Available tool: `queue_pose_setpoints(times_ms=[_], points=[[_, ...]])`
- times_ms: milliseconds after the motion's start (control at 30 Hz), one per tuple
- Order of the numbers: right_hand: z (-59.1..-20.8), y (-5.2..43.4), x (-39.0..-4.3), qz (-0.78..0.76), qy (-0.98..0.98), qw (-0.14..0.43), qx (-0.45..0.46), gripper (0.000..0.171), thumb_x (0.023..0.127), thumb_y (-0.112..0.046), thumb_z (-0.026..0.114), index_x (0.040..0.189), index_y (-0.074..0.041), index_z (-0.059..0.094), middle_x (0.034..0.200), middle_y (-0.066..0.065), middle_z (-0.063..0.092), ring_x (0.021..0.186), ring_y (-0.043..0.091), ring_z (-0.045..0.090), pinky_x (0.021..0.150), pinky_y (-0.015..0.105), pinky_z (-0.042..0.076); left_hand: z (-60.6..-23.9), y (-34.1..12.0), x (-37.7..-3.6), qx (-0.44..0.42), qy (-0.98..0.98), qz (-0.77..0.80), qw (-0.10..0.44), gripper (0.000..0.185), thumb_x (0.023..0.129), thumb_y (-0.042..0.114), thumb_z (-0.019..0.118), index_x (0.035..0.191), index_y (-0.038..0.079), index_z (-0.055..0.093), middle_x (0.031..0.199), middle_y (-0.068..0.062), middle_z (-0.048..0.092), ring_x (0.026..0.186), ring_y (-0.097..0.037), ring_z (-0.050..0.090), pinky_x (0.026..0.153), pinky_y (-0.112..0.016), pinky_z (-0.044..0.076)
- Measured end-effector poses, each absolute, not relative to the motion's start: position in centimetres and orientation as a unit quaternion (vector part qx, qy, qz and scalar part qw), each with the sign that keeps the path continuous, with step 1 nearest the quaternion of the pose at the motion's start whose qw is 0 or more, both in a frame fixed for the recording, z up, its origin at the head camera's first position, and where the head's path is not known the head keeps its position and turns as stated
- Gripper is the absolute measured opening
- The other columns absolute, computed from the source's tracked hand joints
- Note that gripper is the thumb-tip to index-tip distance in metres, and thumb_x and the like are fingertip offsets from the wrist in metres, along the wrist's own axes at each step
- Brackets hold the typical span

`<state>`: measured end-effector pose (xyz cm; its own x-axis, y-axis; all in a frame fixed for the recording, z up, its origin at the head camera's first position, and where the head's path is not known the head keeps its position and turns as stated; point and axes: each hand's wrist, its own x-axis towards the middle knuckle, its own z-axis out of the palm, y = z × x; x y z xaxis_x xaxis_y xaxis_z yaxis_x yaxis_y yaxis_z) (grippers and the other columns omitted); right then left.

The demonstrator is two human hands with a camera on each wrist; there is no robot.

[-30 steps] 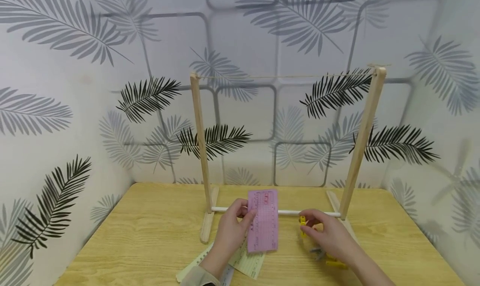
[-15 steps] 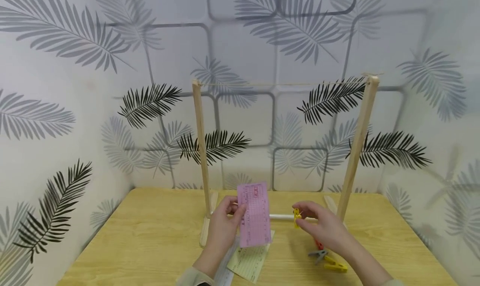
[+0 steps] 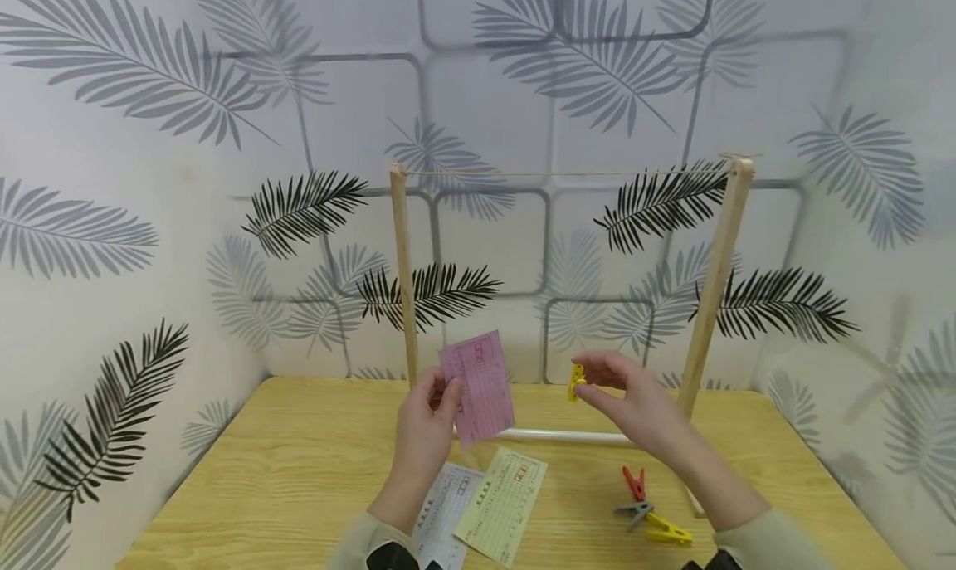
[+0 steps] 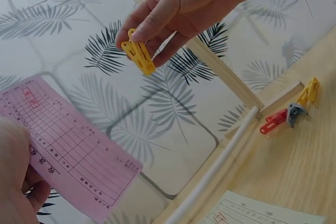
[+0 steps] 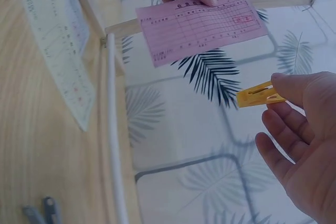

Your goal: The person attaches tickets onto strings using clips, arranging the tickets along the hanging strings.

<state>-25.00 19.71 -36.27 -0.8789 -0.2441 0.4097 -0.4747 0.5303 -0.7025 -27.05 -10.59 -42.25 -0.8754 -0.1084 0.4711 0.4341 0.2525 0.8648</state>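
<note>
Left hand (image 3: 422, 431) fingers pinched on the pink receipt (image 3: 478, 386), held upright above the desk (image 3: 299, 479); white and pale-yellow slips (image 3: 499, 504) lie below it. Right hand (image 3: 635, 404) fingers clamped on a yellow clothespin (image 3: 577, 382), just right of the receipt. Red, grey, yellow clothespins (image 3: 646, 513) lie below the right fingers.

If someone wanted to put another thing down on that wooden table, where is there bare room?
The table is bare on its left, from the wall to the left foot of the wooden frame. It is crowded in front: paper slips at the near middle, and loose clothespins to their right.
</note>
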Motion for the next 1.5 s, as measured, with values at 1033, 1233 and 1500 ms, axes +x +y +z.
queue_pose_setpoints(times_ms=[1033,1233,1500], points=[[-23.6,13.8,-27.5,0.405,-0.856,0.206,0.245,0.039,0.107,-0.018,0.077,0.143,-0.008,0.071,0.116,0.007,0.078,0.108,0.024,0.074,0.090,0.044,0.057,-32.9,-13.6,-29.2,-0.132,-0.747,-0.593,0.272,0.015,0.113,0.010,0.064,0.127,0.003,0.064,0.101,-0.012,0.069,0.088,-0.022,0.062,0.074,-0.026,0.053],[-21.2,13.4,-27.8,0.399,-0.851,0.226,0.256,0.039,0.106,-0.016,0.077,0.144,-0.008,0.070,0.118,0.008,0.076,0.110,0.023,0.073,0.095,0.044,0.055,-31.1,-13.6,-29.5,-0.137,-0.733,-0.606,0.277,0.017,0.114,0.009,0.063,0.127,-0.001,0.066,0.104,-0.016,0.072,0.089,-0.022,0.065,0.073,-0.024,0.054],[-17.9,12.4,-28.0,0.372,-0.849,0.258,0.272,0.038,0.107,-0.017,0.076,0.144,-0.010,0.070,0.120,0.007,0.076,0.112,0.024,0.073,0.098,0.047,0.055,-29.7,-12.8,-30.1,-0.140,-0.711,-0.637,0.265,0.021,0.116,0.010,0.058,0.130,-0.002,0.067,0.114,-0.018,0.075,0.096,-0.024,0.069,0.077,-0.025,0.056]])
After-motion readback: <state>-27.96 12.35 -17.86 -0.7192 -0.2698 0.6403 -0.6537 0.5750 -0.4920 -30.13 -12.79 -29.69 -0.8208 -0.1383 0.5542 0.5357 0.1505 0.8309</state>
